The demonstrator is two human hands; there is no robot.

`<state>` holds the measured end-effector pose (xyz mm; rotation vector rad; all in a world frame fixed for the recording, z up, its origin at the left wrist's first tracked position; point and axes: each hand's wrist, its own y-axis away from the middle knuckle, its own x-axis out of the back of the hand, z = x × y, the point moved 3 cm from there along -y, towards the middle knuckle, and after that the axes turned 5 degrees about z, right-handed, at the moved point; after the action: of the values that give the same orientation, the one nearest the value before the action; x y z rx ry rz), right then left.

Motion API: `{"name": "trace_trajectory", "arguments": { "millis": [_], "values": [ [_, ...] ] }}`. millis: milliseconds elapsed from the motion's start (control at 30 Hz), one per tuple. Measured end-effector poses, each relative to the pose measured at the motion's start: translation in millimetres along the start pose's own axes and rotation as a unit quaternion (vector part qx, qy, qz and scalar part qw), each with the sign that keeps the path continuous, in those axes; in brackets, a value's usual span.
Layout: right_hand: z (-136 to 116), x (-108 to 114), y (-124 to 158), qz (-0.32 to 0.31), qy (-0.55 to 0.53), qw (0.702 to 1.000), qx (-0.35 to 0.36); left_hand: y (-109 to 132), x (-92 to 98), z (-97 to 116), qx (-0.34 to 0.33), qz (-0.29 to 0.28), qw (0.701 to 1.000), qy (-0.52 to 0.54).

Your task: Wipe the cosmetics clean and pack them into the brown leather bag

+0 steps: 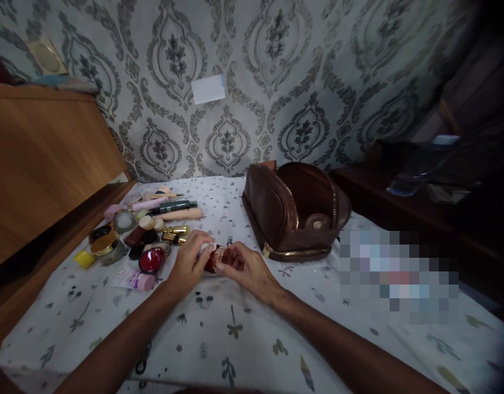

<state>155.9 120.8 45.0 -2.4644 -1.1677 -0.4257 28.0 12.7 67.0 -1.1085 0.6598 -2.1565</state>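
Note:
Both hands meet over the patterned cloth, around a small dark red cosmetic container point(212, 263) with a shiny, clear-looking end. My right hand point(248, 267) has its fingers curled round that shiny end. My left hand point(191, 264) is closed at the other side of it, with a bit of something white point(206, 248) showing by the fingers; what the white piece is, I cannot make out. Just left of my left hand lie a black and gold tube point(173, 238), a round red compact point(152, 261) and a pink-capped tube point(140, 280).
A brown toiletry bag point(272, 210) stands unzipped behind my right hand. More cosmetics lie at the left, including a gold-lidded jar point(106, 246) and a dark green tube point(175, 207). A wooden cabinet point(50, 158) borders the left; a blurred-out patch point(399, 276) covers the right.

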Motion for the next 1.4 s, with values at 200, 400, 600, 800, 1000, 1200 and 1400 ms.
{"name": "trace_trajectory", "arguments": {
  "millis": [200,400,600,800,1000,1200,1400],
  "values": [
    [4.5,-1.1,-1.0,0.001,0.028,1.0,0.001,0.1,-0.7,0.9,-0.017,-0.024,1.0,-0.006],
    [-0.6,0.4,2.8,0.012,0.052,0.997,0.047,-4.6,-0.4,-4.2,0.037,-0.024,0.999,0.002],
    [-2.9,-0.8,4.9,0.013,0.054,0.992,0.115,-4.2,-1.6,-8.4,0.048,-0.009,0.999,-0.007],
    [0.8,-3.2,4.0,0.037,0.049,0.993,0.096,-2.3,-0.4,-5.3,0.046,0.001,0.999,-0.01],
    [4.3,-1.6,1.8,0.047,0.024,0.998,0.045,0.7,1.2,2.5,-0.007,0.005,1.0,-0.009],
    [5.4,0.0,-0.8,0.05,-0.015,0.998,0.022,0.5,-0.1,6.5,-0.075,-0.011,0.997,-0.014],
    [9.2,0.9,-5.9,0.04,-0.054,0.998,-0.013,-1.9,0.2,3.8,-0.058,-0.007,0.998,-0.023]
  ]
}}
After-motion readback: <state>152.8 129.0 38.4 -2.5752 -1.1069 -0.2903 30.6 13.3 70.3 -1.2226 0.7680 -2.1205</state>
